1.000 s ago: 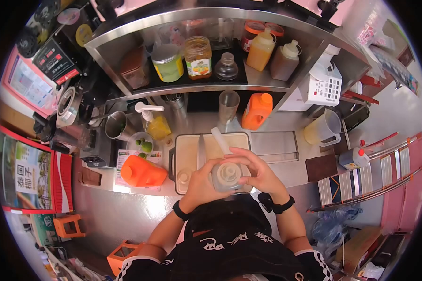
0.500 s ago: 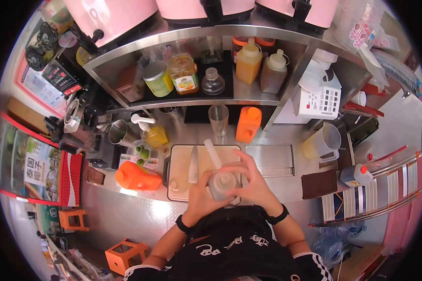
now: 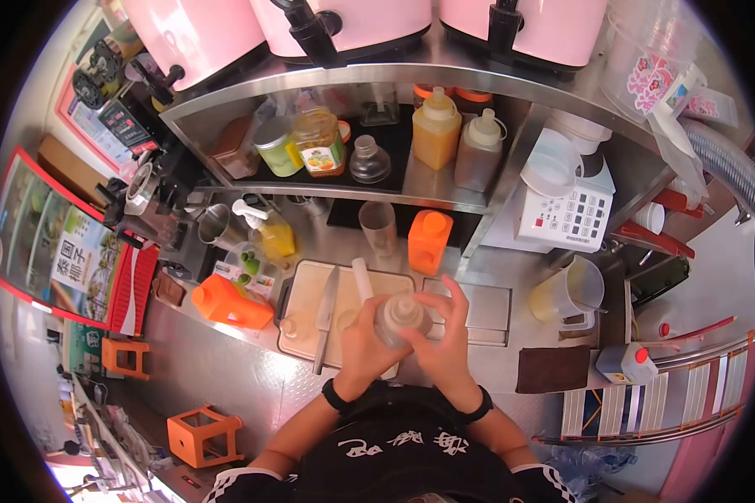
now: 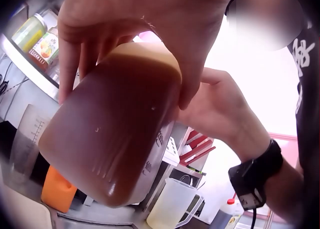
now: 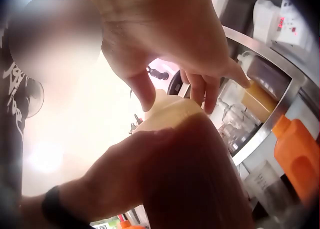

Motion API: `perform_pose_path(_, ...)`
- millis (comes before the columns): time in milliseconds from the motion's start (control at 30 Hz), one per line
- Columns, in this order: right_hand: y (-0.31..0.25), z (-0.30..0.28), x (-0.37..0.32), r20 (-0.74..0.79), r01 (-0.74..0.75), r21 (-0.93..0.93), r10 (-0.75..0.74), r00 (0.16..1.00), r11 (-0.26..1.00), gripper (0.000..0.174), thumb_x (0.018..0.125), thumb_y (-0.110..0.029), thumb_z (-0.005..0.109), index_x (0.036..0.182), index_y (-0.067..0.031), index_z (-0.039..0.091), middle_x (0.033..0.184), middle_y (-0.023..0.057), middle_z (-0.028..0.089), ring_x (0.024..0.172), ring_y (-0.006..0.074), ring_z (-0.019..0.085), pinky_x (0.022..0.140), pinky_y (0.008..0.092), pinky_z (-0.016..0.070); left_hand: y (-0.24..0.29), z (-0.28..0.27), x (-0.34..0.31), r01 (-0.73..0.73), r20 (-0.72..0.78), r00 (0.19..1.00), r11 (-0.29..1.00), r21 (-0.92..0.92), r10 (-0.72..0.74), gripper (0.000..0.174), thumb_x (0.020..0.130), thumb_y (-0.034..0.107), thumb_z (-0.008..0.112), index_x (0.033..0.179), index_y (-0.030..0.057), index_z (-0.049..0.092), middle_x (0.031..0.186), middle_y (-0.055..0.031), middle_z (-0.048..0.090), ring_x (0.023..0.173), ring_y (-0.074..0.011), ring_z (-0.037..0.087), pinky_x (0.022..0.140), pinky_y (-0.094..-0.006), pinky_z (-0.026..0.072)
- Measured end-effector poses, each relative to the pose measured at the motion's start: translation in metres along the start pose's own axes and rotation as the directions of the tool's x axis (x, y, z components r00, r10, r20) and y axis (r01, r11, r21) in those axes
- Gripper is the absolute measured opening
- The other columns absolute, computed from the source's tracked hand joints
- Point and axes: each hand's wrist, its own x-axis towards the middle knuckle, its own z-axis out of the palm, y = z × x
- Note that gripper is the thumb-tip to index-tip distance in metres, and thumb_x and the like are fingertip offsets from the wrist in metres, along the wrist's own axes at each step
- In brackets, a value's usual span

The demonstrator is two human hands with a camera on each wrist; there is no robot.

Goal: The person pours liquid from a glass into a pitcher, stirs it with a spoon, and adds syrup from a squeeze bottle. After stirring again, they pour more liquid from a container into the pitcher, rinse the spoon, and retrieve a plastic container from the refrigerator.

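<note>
The left hand [image 3: 365, 348] grips a squeeze bottle [image 3: 389, 330] around its side, above the cutting board's right part. In the left wrist view, brown liquid fills most of the tilted bottle [image 4: 110, 124], and the left hand [image 4: 145, 14] wraps its upper end. Thumb and fingers of the right hand [image 3: 445, 348] curve around the pale cap [image 3: 404, 310]. The right wrist view has the right hand [image 5: 165, 34] at the bottle's top, with the thumb against the cap's side; fingertip contact on the far side is unclear.
The cutting board [image 3: 306, 293] bears a knife [image 3: 327, 310], a whitish tube [image 3: 361, 278] and a small clear piece [image 3: 288, 327]. Orange jugs [image 3: 428, 243] stand behind and to the left. A beaker [image 3: 377, 228], pitcher [image 3: 566, 293] and brown cloth [image 3: 554, 369] are on the counter.
The head view has shifted, showing more of the pink dispensers above. Both hands still hold the bottle, and the right hand's fingers have changed their spread around its top.
</note>
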Motion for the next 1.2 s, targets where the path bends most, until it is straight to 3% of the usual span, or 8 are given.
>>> perform_pose_path(200,0.011,0.03,0.014,-0.24,0.03,-0.149,-0.065,0.969,0.988,0.083,0.073,-0.019,0.079,0.139,0.0009,0.032,0.128,0.0139,0.051,0.12,0.0313,0.044,0.104,0.0447,0.0318,-0.007,0.005,0.017,0.057,-0.144,0.987,0.995,-0.077,-0.068,0.066,0.061,0.025,0.087,0.116,0.0082,0.054,0.095,-0.0166,0.068,0.089,-0.0329,0.068,0.075,-0.0367,0.0541)
perform_pose_path(400,-0.003,-0.009,0.049,0.269,0.165,-0.13,-0.126,0.955,0.978,0.087,0.069,-0.02,0.082,0.14,-0.0029,0.034,0.128,0.0134,0.052,0.129,0.0291,0.04,0.108,0.0436,0.03,-0.013,-0.028,0.03,-0.095,0.129,0.984,0.972,-0.217,0.125,0.069,0.06,0.023,0.088,0.117,0.0045,0.054,0.099,-0.0142,0.068,0.093,-0.0276,0.069,0.081,-0.0346,0.0536)
perform_pose_path(500,-0.001,-0.001,0.047,0.445,-0.198,0.219,0.082,0.892,0.956,0.083,0.068,-0.021,0.083,0.137,-0.0042,0.039,0.123,0.0112,0.058,0.129,0.0283,0.042,0.11,0.0429,0.0283,-0.013,-0.035,0.033,-0.001,0.253,0.966,0.976,-0.218,0.057,0.07,0.059,0.022,0.088,0.117,0.0034,0.054,0.103,-0.0135,0.068,0.098,-0.0256,0.068,0.084,-0.0348,0.0527)
perform_pose_path(600,-0.006,0.021,0.041,0.194,-0.229,0.419,0.16,0.968,0.878,0.077,0.069,-0.021,0.082,0.134,-0.004,0.044,0.116,0.0087,0.063,0.121,0.0269,0.049,0.111,0.0436,0.0263,-0.015,-0.03,0.037,-0.01,0.185,0.981,0.972,-0.235,0.054,0.068,0.059,0.021,0.087,0.117,0.005,0.054,0.103,-0.0146,0.067,0.097,-0.0285,0.068,0.082,-0.0351,0.053)
perform_pose_path(767,0.001,0.041,0.046,-0.186,0.052,-0.074,-0.065,0.98,0.996,0.077,0.07,-0.02,0.081,0.135,-0.0043,0.042,0.114,0.0086,0.064,0.115,0.0265,0.051,0.111,0.0445,0.0203,-0.017,-0.015,0.05,0.001,0.016,1.0,0.996,-0.094,0.0,0.065,0.062,0.022,0.084,0.118,0.0093,0.053,0.101,-0.0177,0.067,0.094,-0.0368,0.066,0.076,-0.0387,0.0528)
perform_pose_path(967,0.007,0.035,0.078,-0.267,0.096,0.01,-0.09,0.96,0.995,0.086,0.069,-0.019,0.081,0.139,-0.0027,0.034,0.113,0.0092,0.063,0.12,0.0287,0.046,0.11,0.0445,0.0226,-0.01,0.001,0.082,-0.062,-0.078,0.995,0.995,-0.079,0.056,0.068,0.061,0.022,0.085,0.119,0.0088,0.053,0.1,-0.0175,0.067,0.091,-0.0375,0.066,0.075,-0.0393,0.0527)
perform_pose_path(1100,-0.014,0.01,0.095,-0.231,0.259,0.094,-0.232,0.945,0.961,0.105,0.071,-0.022,0.082,0.148,-0.0023,0.013,0.138,0.0156,0.043,0.13,0.0279,0.039,0.113,0.0428,0.0218,0.001,0.011,0.128,-0.243,-0.146,0.963,0.962,-0.122,0.225,0.072,0.058,0.022,0.087,0.119,0.0072,0.053,0.099,-0.0171,0.067,0.092,-0.0341,0.067,0.078,-0.0384,0.0527)
perform_pose_path(1200,-0.001,-0.016,0.068,-0.212,0.179,-0.137,-0.205,0.955,0.974,0.108,0.074,-0.02,0.079,0.149,-0.0018,0.005,0.144,0.0188,0.034,0.136,0.0318,0.031,0.114,0.0443,0.0204,0.008,0.021,0.172,-0.252,-0.178,0.961,0.941,-0.228,0.214,0.072,0.058,0.021,0.088,0.119,0.0046,0.052,0.101,-0.0156,0.067,0.094,-0.0288,0.067,0.081,-0.0367,0.0524)
